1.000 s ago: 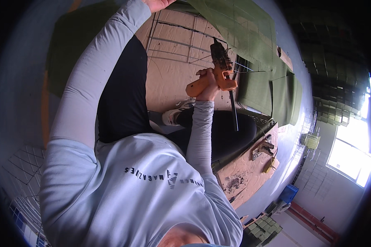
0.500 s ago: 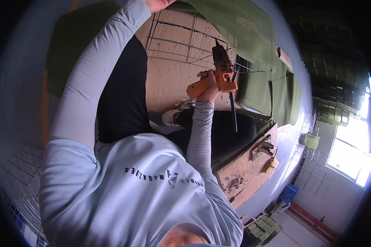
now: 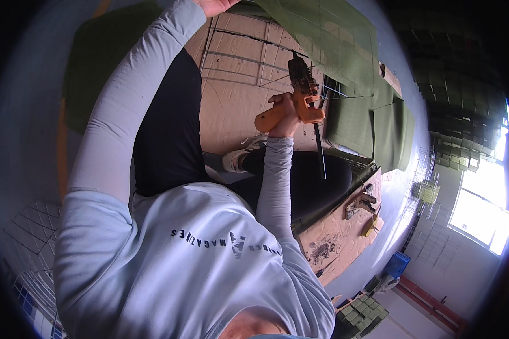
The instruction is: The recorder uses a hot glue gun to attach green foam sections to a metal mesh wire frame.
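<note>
My right hand (image 3: 285,116) is closed around the orange handle of a glue gun (image 3: 307,107). The gun's dark, crusted nozzle end points away from me, and a thin black glue stick (image 3: 320,151) sticks out of its rear toward my leg. Close to the nozzle lies a wire grid frame (image 3: 246,58), partly covered by a green fabric sheet (image 3: 331,42). At the upper edge of the view, my left hand (image 3: 214,7) is beside the near end of that fabric. Most of its fingers are cut off, so its grip does not show.
Brown cardboard (image 3: 226,107) lies under the frame. More green fabric (image 3: 353,127) is at the right. A stained board (image 3: 336,243) beside my leg carries a small brown stand (image 3: 361,203). Wire racks (image 3: 34,226) stand at the left, and a blue crate (image 3: 396,264) at the right.
My right hand and the glue gun have shifted slightly left, with the nozzle a little farther away from me. My left hand looks almost unmoved.
</note>
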Available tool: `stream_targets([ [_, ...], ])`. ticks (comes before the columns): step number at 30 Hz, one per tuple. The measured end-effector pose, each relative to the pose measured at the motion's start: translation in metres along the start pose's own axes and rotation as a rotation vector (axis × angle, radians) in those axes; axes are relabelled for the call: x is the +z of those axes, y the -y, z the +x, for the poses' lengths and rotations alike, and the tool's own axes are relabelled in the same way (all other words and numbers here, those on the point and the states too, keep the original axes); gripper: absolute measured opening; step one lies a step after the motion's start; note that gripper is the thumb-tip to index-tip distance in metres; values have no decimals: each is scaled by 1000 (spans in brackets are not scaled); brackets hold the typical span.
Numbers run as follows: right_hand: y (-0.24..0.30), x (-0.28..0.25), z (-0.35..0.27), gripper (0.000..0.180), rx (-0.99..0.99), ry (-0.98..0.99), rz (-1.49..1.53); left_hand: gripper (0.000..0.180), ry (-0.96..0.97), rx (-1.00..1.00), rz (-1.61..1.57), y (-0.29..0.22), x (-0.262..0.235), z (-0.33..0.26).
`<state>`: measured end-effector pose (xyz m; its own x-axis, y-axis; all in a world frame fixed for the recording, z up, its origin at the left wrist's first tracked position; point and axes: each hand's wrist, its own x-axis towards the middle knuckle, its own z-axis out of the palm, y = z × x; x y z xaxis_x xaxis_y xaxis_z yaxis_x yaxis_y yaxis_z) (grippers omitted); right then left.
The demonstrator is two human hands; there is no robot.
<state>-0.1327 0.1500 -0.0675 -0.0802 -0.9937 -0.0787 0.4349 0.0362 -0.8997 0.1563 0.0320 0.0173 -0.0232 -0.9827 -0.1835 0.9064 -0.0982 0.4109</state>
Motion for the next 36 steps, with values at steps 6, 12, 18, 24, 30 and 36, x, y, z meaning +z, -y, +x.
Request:
stream_targets([
  [6,-2,14,-13,19,29,93,-25,10,-17,0,-12,0,-2,-1],
  [12,2,-1,-1,14,-28,-23,-87,10,-20,8,-7,-1,-2,0],
  [18,-1,11,-8,17,-4,6,25,12,-20,-2,-16,1,1,-1],
  [24,-5,15,-14,18,1,73,-30,12,-11,8,-4,-2,-3,-1],
  [30,-1,1,1,12,20,-16,-38,10,-3,9,-4,-1,-1,-2],
  [36,-1,23,-16,14,34,42,9,10,-3,8,-5,-1,-4,1],
])
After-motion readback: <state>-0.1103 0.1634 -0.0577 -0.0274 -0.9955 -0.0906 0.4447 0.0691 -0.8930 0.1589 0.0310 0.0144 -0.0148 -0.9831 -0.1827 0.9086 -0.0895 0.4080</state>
